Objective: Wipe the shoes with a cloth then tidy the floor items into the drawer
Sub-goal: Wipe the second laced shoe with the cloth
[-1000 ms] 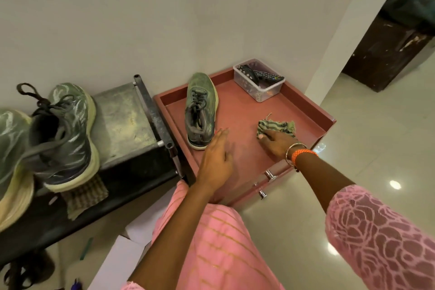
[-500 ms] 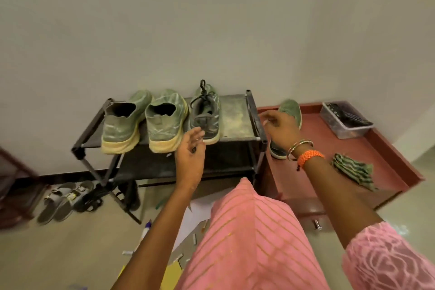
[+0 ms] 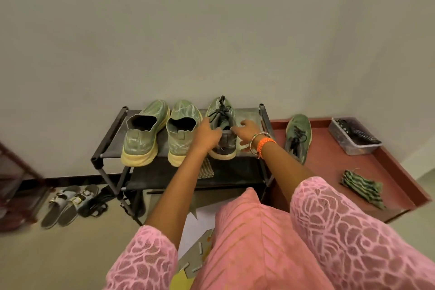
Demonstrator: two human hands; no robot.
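Your left hand and right hand flank the dark grey laced sneaker with a pale sole standing on the top shelf of the black metal shoe rack, heel toward you. Your left hand lies against the shoe's left side near the collar, fingers bent round it; whether they actually grip it, I cannot tell from this angle. Your right hand is just beside the shoe's right side, fingers spread and relaxed, holding nothing; contact with the shoe is not clear.

To the left of that shoe on the same shelf stand two green knit slip-on sneakers with thick yellowish soles, side by side, heels toward you. The matching dark grey laced shoe lies on the red-brown wooden drawer unit's top, right of the rack and well apart from your hands. The crumpled green striped cloth rests nearer the front of that same top, untouched. At the back right corner sits a clear plastic box holding remote controls.

A folded striped mat shows on the rack's lower shelf. Grey buckled sandals lie on the floor left of the rack, and paper and cardboard scraps lie on the floor by your knees.
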